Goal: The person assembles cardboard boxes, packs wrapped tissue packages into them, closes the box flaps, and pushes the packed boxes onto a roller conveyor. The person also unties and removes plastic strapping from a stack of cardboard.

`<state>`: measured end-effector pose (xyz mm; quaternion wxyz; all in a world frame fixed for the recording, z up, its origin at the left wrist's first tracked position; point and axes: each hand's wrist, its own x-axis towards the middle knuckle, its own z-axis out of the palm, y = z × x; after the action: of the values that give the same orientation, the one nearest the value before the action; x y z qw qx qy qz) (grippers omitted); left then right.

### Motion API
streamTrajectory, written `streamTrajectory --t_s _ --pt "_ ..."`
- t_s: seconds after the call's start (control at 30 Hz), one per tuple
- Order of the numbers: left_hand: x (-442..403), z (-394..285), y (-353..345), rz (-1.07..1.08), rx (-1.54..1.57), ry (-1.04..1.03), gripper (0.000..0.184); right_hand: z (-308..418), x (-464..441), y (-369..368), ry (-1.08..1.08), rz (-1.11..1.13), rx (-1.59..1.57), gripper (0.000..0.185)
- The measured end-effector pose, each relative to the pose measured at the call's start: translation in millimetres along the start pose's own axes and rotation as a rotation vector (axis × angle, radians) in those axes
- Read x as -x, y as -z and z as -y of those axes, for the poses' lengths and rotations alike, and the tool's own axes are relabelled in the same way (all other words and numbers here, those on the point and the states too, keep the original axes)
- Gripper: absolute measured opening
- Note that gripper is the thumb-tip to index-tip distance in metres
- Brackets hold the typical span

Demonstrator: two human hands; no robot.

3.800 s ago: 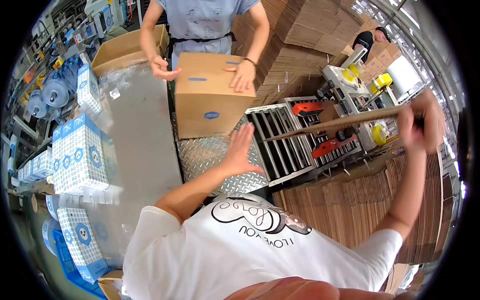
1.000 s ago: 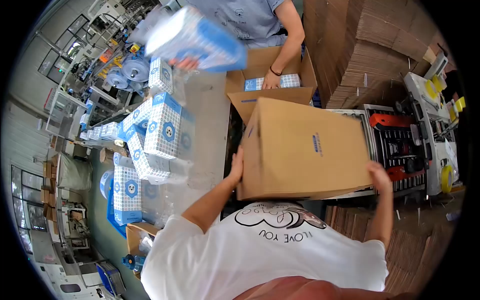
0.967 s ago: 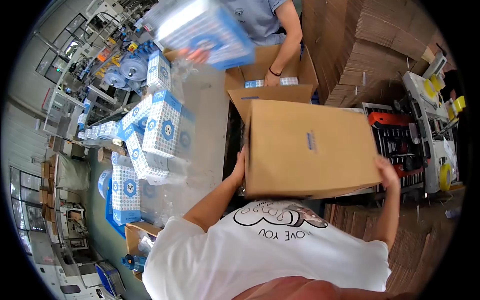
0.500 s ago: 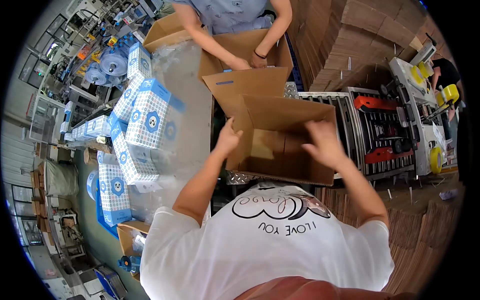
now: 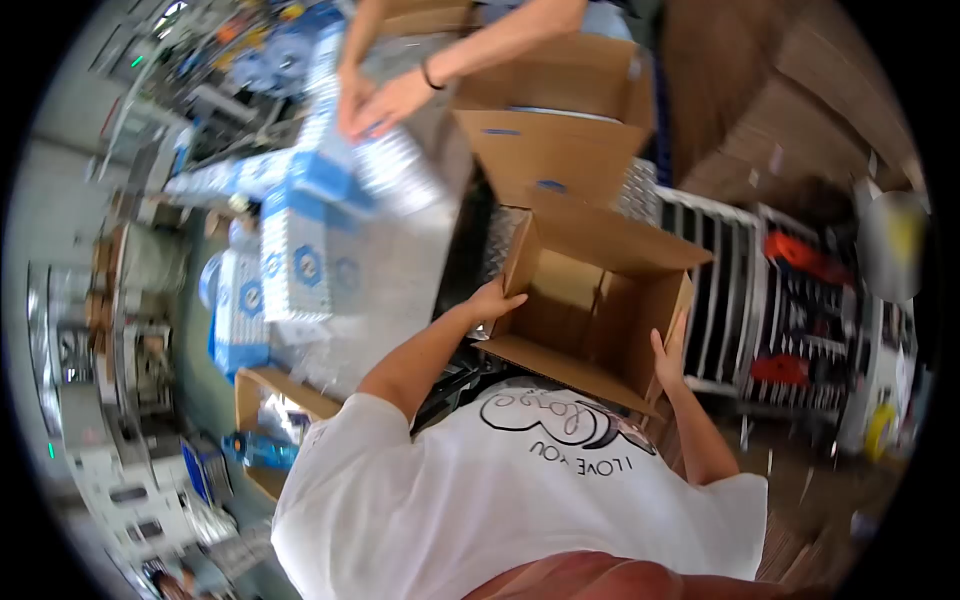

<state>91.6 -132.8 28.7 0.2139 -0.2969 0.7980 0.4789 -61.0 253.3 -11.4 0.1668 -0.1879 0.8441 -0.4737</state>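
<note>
An open cardboard box (image 5: 595,315) stands in front of my body, with nothing visible inside it. My left hand (image 5: 497,300) grips the box's left wall, thumb over the edge. At the right wall my right hand (image 5: 670,355) holds the box with the thumb apart from the fingers, which are partly hidden behind the cardboard. Just beyond stands a second cardboard box (image 5: 560,150) with a flap hanging toward me. A co-worker's hands (image 5: 375,105) hold a blurred, shiny white pack (image 5: 400,170) above the table at the left.
White-and-blue patterned packages (image 5: 297,255) stand along the left of the metal table (image 5: 395,290). A roller conveyor (image 5: 710,290) with red parts runs to the right. Stacked flat cardboard (image 5: 760,90) rises behind it. An open carton with a blue bottle (image 5: 265,450) sits at lower left.
My right hand has moved from inside the box to its right wall, and my left hand has shifted down the left wall. The co-worker's hands left the far box for the packages.
</note>
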Motion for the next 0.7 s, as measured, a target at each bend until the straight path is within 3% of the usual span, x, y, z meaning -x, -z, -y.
streamTrajectory --t_s 0.03,0.1,0.13,0.2,0.27,0.3,0.33,0.37,0.4,0.43,0.47,0.5,0.53,0.57,0.6,0.63,0.67,0.7 --pt "15 -3 19 -0.070 0.022 0.026 0.080 3 -7 -12 0.055 0.041 0.007 0.082" --pt "54 -18 60 -0.026 0.283 -0.191 0.080 5 -19 -42 0.153 0.147 0.174 0.085" --pt "67 -9 78 -0.123 0.225 -0.075 0.081 12 -23 -56 0.175 0.212 0.195 0.087" --pt "117 -22 132 -0.290 0.073 -0.092 0.077 19 -30 -71 0.184 0.268 0.285 0.092" --pt "143 52 186 -1.015 -0.680 -0.261 0.080 23 -33 -73 0.177 0.304 0.379 0.096" --pt "167 65 205 -1.092 -0.732 0.051 0.083 34 -39 -57 0.174 0.357 0.413 0.098" --pt "191 78 221 -1.152 -0.761 0.368 0.086 53 -46 -46 0.009 0.466 0.557 0.096" --pt "203 110 233 -1.043 -0.653 0.579 0.088 78 -55 -35 -0.163 0.563 0.702 0.094" --pt "208 137 241 -0.924 -0.534 0.776 0.091 117 -66 -28 -0.054 0.723 0.906 0.083" --pt "214 136 243 -0.946 -0.507 0.776 0.091 159 -79 -28 0.056 0.879 1.115 0.072" --pt "223 127 242 -0.868 -0.405 0.769 0.092 193 -82 -41 0.206 0.758 1.129 0.050" --pt "228 123 238 -0.784 -0.310 0.758 0.094 221 -91 -64 0.348 0.717 0.874 0.043" --pt "223 124 230 -0.724 -0.221 0.689 0.097 274 -90 -91 0.360 0.750 0.690 0.041" --pt "219 126 218 -0.661 -0.132 0.618 0.101 293 -93 -126 0.508 0.723 0.374 0.036" --pt "219 128 203 -0.574 -0.108 0.479 0.103 339 -87 -159 0.406 0.848 0.269 0.034" --pt "222 128 193 -0.489 -0.087 0.337 0.106 365 -90 -195 0.468 0.953 0.180 0.034" --pt "230 123 198 -0.495 -0.071 0.328 0.106 378 -102 -234 0.631 0.974 0.253 0.035" --pt "242 115 207 -0.431 -0.298 0.166 0.105 399 -110 -276 0.740 0.941 0.198 0.035"
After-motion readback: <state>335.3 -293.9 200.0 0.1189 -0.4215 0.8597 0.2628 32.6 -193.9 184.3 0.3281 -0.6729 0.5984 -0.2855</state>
